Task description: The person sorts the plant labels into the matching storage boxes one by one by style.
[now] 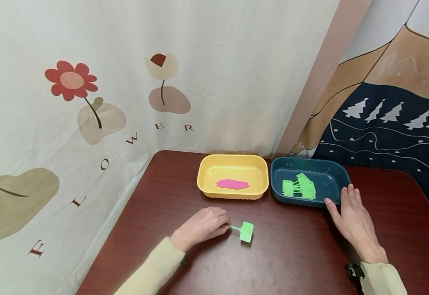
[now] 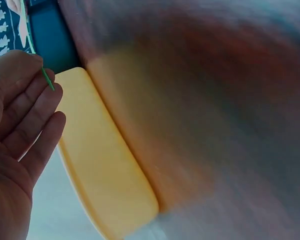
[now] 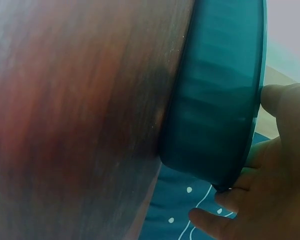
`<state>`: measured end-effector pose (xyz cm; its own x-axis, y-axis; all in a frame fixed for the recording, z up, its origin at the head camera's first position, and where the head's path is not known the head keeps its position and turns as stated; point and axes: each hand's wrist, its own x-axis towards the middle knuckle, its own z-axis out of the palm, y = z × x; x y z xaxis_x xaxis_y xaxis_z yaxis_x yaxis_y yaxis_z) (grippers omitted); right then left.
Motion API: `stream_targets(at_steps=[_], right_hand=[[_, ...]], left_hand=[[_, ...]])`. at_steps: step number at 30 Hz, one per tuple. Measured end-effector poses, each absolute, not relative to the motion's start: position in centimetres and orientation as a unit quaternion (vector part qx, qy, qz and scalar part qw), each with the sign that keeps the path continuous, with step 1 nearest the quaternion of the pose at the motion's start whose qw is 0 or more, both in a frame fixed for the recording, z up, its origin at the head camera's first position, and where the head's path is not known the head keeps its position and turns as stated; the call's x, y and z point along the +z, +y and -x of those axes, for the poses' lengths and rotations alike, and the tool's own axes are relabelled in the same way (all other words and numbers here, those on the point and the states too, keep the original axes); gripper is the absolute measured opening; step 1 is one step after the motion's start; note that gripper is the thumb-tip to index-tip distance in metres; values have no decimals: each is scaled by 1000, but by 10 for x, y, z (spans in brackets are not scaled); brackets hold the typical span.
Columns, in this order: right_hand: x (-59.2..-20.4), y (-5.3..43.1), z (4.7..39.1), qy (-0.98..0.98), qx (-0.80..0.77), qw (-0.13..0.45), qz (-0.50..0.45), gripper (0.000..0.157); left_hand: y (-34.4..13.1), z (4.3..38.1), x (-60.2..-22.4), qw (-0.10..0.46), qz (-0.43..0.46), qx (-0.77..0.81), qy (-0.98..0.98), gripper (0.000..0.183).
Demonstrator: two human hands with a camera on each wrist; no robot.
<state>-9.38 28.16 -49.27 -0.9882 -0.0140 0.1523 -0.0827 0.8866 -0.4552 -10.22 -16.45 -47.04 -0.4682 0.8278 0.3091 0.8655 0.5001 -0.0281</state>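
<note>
My left hand pinches the thin stem of a green plastic tag just above the table, in front of the yellow tray. In the left wrist view the stem runs between thumb and fingertips. My right hand touches the front right corner of the dark blue tray. Its fingers lie fairly straight along the side, and the thumb meets the rim. Several similar green tags lie piled inside the blue tray. Flat pink pieces lie in the yellow one.
Both trays stand side by side at the back of the brown table. Behind them hangs a white curtain with printed flowers, and a dark patterned cloth hangs at the right.
</note>
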Motion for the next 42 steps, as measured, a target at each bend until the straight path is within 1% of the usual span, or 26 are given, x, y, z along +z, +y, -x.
stream_targets(at_steps=[6, 17, 29, 33, 42], right_hand=[[-493, 282, 94, -969, 236, 71, -23, 83], [-490, 280, 95, -968, 238, 71, -22, 84], [-491, 279, 95, -969, 235, 70, -21, 84], [-491, 281, 95, -969, 236, 70, -22, 84], [-492, 281, 94, -968, 241, 63, -20, 85]], left_hand=[[-148, 106, -461, 164, 504, -62, -846, 11], [-98, 117, -434, 195, 526, -81, -824, 3], [-51, 131, -417, 217, 472, -109, -847, 5], [-34, 140, -417, 205, 459, -122, -856, 5], [0, 161, -421, 147, 417, -115, -889, 10]])
